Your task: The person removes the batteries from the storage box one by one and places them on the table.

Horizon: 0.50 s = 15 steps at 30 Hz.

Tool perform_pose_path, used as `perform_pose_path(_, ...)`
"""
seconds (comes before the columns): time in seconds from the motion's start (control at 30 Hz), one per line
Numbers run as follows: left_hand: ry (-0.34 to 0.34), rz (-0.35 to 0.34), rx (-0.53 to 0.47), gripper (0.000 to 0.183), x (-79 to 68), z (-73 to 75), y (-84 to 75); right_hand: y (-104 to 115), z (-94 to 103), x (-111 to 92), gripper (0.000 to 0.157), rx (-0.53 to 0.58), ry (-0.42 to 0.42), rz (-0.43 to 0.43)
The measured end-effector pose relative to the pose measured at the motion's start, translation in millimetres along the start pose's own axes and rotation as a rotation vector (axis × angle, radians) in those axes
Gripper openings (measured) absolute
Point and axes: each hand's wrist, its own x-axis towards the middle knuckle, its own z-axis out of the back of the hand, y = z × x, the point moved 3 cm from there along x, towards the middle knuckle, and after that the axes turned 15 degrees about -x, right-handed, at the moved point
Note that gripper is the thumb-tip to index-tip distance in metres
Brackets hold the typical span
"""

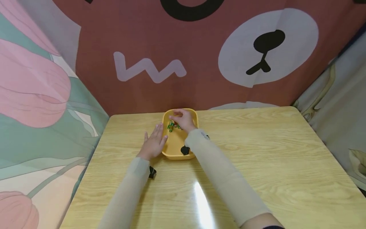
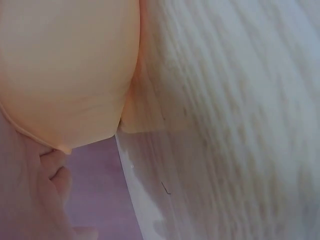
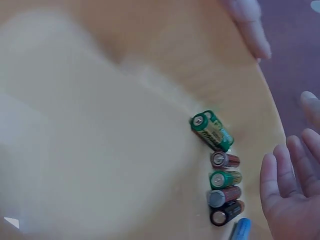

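Small batteries (image 3: 225, 179) in a yellow tray (image 1: 175, 144), between two hands.

The batteries lie in an uneven row across the tray's far half, on the wearer's side of the right hand (image 1: 183, 121) and leftward — most with their long axes pointing away from the wearer, the leftmost pair slanted. The right hand is nearer, over the far end, fingers loosely bent, nothing seen in them; the left hand (image 1: 153, 143) lies straight-fingered along the left rim. The hands are apart. Counted: one tray, two hands, seven batteries in view — three green, two reddish, one black, one blue, cut off by the view's edge.
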Motion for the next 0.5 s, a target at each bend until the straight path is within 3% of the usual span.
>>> perform_pose_path(0.2, -0.005, -0.019, -0.006, 0.074, 2.4, -2.0, 1.3, -5.2, -5.9, 3.0, 0.043, -0.027, 0.039, -0.017)
perform_pose_path(0.5, -0.008, -0.023, 0.006, 0.072, 1.6, -0.7, 3.6, -11.1, -14.1, 8.2, 0.041, -0.168, 0.111, -0.009)
